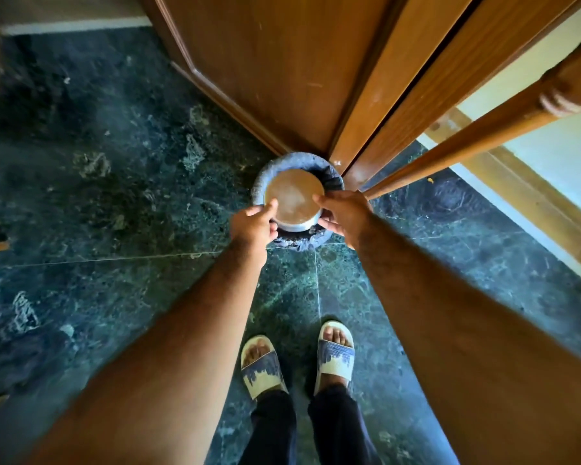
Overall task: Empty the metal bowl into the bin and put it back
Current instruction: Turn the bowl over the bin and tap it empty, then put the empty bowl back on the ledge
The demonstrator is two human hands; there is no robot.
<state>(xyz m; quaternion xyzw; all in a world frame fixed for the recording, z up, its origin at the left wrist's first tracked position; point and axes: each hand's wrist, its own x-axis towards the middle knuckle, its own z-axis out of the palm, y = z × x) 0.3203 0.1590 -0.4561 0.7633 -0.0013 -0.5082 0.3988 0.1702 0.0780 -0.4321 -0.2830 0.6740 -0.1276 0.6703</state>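
Bowl (294, 196): held over the bin (265, 177), turned so its flat round face points up toward the camera; whether that face is base or contents is hard to tell.
Left hand (254, 226): grasping the bowl's left rim, thumb on top.
Right hand (344, 213): gripping the right rim, fingers underneath.
Bin: on the dark floor (98, 196) at a wooden door (265, 62) corner; inside hidden by the bowl.
Cut off: another hand (560, 102) at the right edge.

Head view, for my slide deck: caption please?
Both hands hold the metal bowl over the lined bin.
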